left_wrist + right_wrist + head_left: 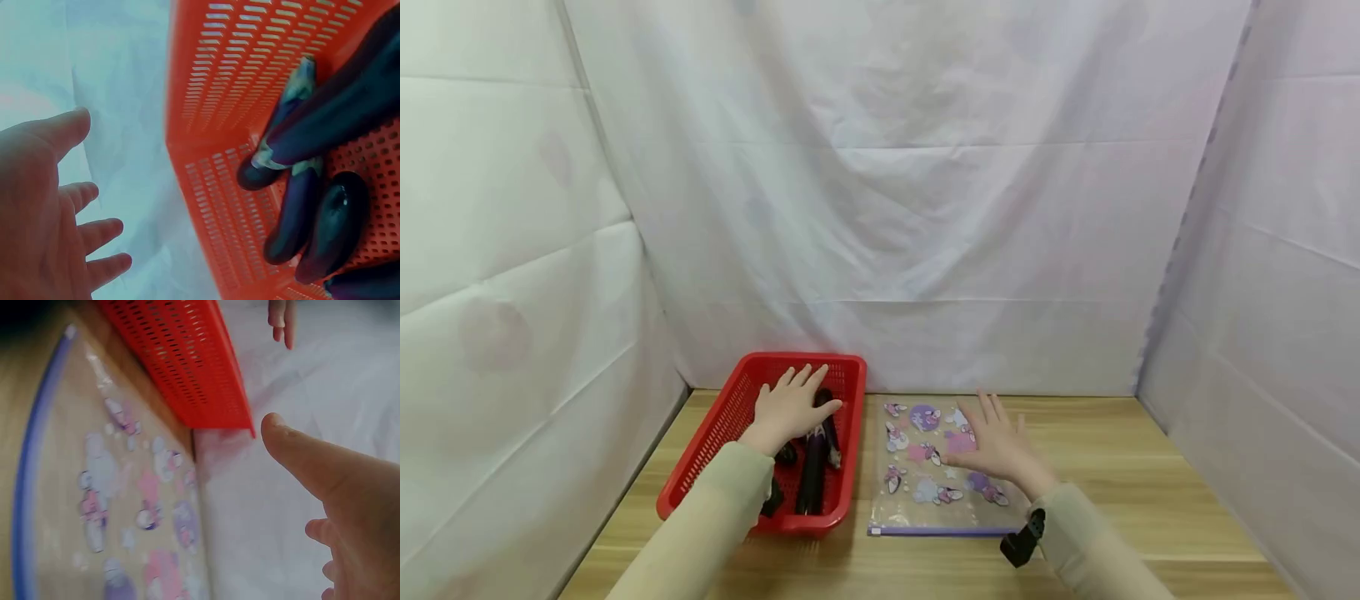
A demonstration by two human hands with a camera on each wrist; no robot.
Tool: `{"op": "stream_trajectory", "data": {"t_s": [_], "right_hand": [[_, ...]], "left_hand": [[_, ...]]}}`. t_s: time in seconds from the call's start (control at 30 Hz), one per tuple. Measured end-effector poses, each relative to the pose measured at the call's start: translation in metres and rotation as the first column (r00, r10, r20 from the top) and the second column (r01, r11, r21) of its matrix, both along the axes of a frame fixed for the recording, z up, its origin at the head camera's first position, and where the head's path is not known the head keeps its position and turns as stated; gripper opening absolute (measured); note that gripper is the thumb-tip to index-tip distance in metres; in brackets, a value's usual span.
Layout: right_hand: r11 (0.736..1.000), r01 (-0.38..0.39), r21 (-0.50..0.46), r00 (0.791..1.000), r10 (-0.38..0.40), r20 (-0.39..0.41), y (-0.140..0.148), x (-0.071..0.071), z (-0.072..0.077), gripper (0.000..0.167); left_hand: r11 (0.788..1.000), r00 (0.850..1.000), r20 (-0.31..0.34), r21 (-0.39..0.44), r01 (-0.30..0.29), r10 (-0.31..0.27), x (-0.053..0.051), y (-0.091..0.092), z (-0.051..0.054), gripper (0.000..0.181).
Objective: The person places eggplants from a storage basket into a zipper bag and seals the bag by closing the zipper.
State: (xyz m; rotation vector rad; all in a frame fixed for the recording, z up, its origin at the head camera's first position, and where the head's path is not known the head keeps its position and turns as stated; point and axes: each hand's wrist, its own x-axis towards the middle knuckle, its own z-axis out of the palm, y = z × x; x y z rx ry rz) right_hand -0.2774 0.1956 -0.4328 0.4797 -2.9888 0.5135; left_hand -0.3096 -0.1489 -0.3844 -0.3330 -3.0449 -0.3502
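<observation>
Several dark purple eggplants (334, 225) lie in a red perforated plastic basket (854, 417) at the left of the table. My left hand (787, 410) hovers above the basket with fingers spread, holding nothing. In the left wrist view, that hand (44, 206) appears apart from the eggplants, which cross one another. A clear zip bag (910, 500) with pink and purple cartoon prints lies flat right of the basket, its purple slider edge toward me. Over the bag's right side, my right hand (1000, 446) is held with fingers extended and nothing in it; part of the bag is hidden beneath it.
Underneath is a wood-grain table (1120, 467). White cloth (895, 208) hangs behind it, with more cloth along the left and right sides. A black wrist camera (1022, 540) sits on my right wrist, close to the bag's front edge.
</observation>
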Motion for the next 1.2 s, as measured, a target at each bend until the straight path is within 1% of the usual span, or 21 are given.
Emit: {"op": "stream_trajectory", "data": {"t_s": [0.2, 0.37, 0.47, 0.63, 0.77, 0.9, 1.0, 1.07, 1.2], "right_hand": [[0.999, -0.021, -0.042, 0.999, 0.022, 0.044, 0.020, 0.014, -0.029, 0.094], [0.995, -0.030, -0.095, 0.993, 0.040, 0.109, 0.036, 0.025, -0.050, 0.086], [0.993, -0.055, -0.105, 0.989, 0.068, 0.131, 0.044, 0.029, -0.062, 0.078], [0.985, -0.096, -0.142, 0.976, 0.121, 0.182, 0.050, 0.031, -0.077, 0.066], [0.985, -0.079, -0.155, 0.972, 0.111, 0.208, 0.052, 0.032, -0.084, 0.062], [0.983, -0.072, -0.168, 0.971, 0.107, 0.213, 0.052, 0.032, -0.087, 0.058], [0.979, -0.078, -0.189, 0.970, 0.118, 0.210, 0.051, 0.032, -0.088, 0.057], [0.977, -0.083, -0.199, 0.969, 0.126, 0.215, 0.050, 0.032, -0.088, 0.057], [0.975, -0.086, -0.205, 0.964, 0.133, 0.231, 0.049, 0.028, -0.089, 0.056]], "left_hand": [[1.000, 0.998, 0.052, 0.003, 0.026, -0.026, -0.004, -0.007, -0.002, 0.073], [0.999, 0.996, 0.085, -0.006, 0.036, -0.035, -0.006, -0.010, -0.007, 0.070], [1.000, 0.993, 0.111, 0.012, 0.027, -0.028, -0.006, -0.012, -0.008, 0.067], [0.998, 0.987, 0.160, 0.062, -0.009, -0.001, -0.007, -0.016, -0.011, 0.056], [0.996, 0.982, 0.190, 0.089, -0.028, 0.011, -0.007, -0.019, -0.014, 0.058], [0.993, 0.978, 0.207, 0.112, -0.029, 0.005, -0.008, -0.022, -0.019, 0.059], [0.992, 0.976, 0.219, 0.121, -0.024, -0.003, -0.009, -0.024, -0.024, 0.053], [0.992, 0.973, 0.233, 0.126, -0.030, -0.001, -0.010, -0.024, -0.027, 0.044], [0.991, 0.969, 0.249, 0.124, -0.041, 0.009, -0.011, -0.023, -0.029, 0.028]]}}
